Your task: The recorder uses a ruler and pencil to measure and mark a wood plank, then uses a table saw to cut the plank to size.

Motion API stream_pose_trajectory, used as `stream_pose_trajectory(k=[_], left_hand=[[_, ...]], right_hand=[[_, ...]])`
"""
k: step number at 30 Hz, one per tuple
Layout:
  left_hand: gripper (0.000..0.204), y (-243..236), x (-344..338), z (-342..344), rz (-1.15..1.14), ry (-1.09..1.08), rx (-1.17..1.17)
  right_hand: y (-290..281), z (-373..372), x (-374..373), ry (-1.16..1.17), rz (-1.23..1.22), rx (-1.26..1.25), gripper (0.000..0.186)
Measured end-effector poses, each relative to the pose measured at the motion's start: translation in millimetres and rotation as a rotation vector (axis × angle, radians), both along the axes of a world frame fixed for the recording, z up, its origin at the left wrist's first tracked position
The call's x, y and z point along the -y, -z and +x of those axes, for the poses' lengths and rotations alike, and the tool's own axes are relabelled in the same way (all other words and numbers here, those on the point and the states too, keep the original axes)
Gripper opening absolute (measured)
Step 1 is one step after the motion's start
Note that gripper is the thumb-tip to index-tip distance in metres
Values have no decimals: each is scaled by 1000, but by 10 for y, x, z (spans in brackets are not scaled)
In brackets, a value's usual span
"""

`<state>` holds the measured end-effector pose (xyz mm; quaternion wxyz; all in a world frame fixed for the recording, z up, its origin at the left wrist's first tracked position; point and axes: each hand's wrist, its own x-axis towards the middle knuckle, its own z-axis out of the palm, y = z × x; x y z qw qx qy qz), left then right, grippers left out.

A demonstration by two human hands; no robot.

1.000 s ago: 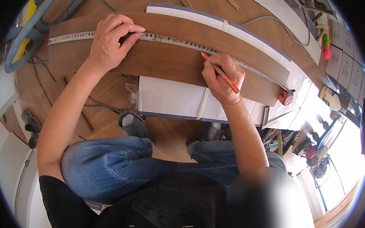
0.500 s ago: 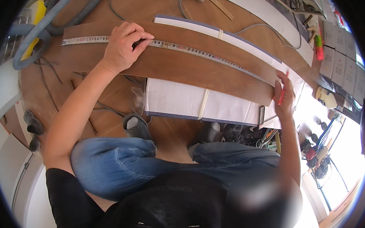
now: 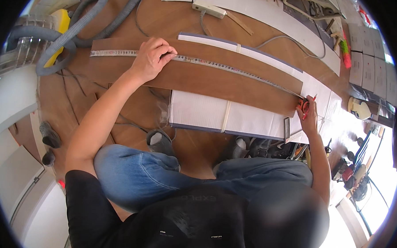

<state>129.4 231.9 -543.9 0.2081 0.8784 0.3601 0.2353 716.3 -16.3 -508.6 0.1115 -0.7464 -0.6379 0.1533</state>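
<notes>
I see left hand (image 3: 151, 62): thumb, forefinger pinched at tape-measure blade (image 3: 236, 69) | blade runs beneath, along brown plank (image 3: 218, 85) | right hand (image 3: 310, 118): fingers curled round tape-measure case (image 3: 302, 104) at plank's right end, plus red pencil (image 3: 305, 114)

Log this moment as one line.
left hand: on tape blade | right hand: holding red pencil, at tape case | tape blade: stretched along brown plank | brown plank: lying across white pack

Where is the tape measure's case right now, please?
In the head view, the case is on the right, against the right hand, at the brown board's right end.
</notes>
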Motion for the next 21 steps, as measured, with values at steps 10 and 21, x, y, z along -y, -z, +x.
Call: stream_pose_trajectory(k=[10, 21], left_hand=[[13, -1199, -221, 359, 86, 160, -28], [35, -1563, 2, 475, 248, 111, 124]], right_hand=[[-796, -466, -446, -183, 300, -49, 42], [-87, 760, 331, 836, 142, 256, 58]])
